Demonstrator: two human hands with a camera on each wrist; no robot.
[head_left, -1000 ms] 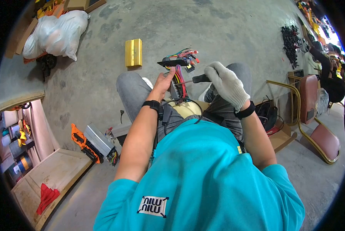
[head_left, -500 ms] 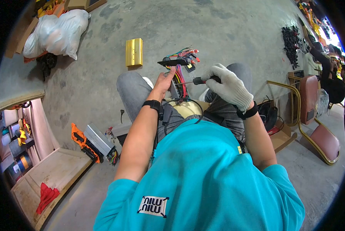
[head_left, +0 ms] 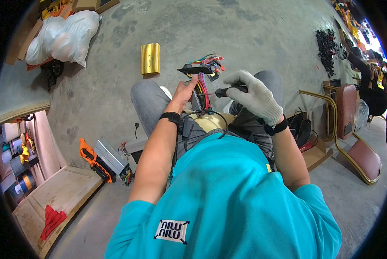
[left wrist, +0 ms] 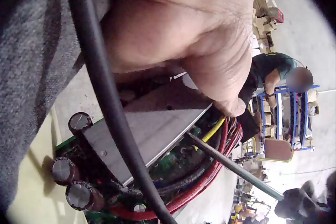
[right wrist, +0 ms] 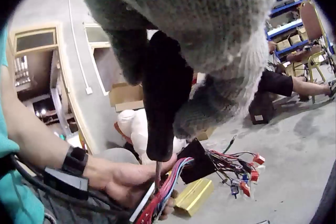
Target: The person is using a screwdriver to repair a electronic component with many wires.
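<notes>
Between the knees, my bare left hand [head_left: 184, 92] grips a circuit board [left wrist: 163, 161] by the grey metal plate [left wrist: 147, 124] on it. Round capacitors [left wrist: 79, 195] stand at the board's near end. Red, yellow and purple wires [head_left: 205, 96] run from the board to a black end panel [head_left: 194, 70]. In a white knit glove, my right hand [head_left: 257, 96] holds the black handle of a screwdriver [right wrist: 167, 95]. Its shaft [left wrist: 236, 169] points left at the board, the tip right at the plate's edge in the left wrist view.
A gold ribbed metal case [head_left: 150, 59] lies on the concrete floor ahead. At left are a silver case [head_left: 110, 156] with an orange tool beside it, and a wooden board [head_left: 59, 203]. White plastic bags [head_left: 66, 38] sit far left; a chair [head_left: 346, 110] stands right.
My right hand has turned and shifted slightly about the screwdriver handle, its fingers now spread wider around it. The left hand and the circuit board have stayed nearly still.
</notes>
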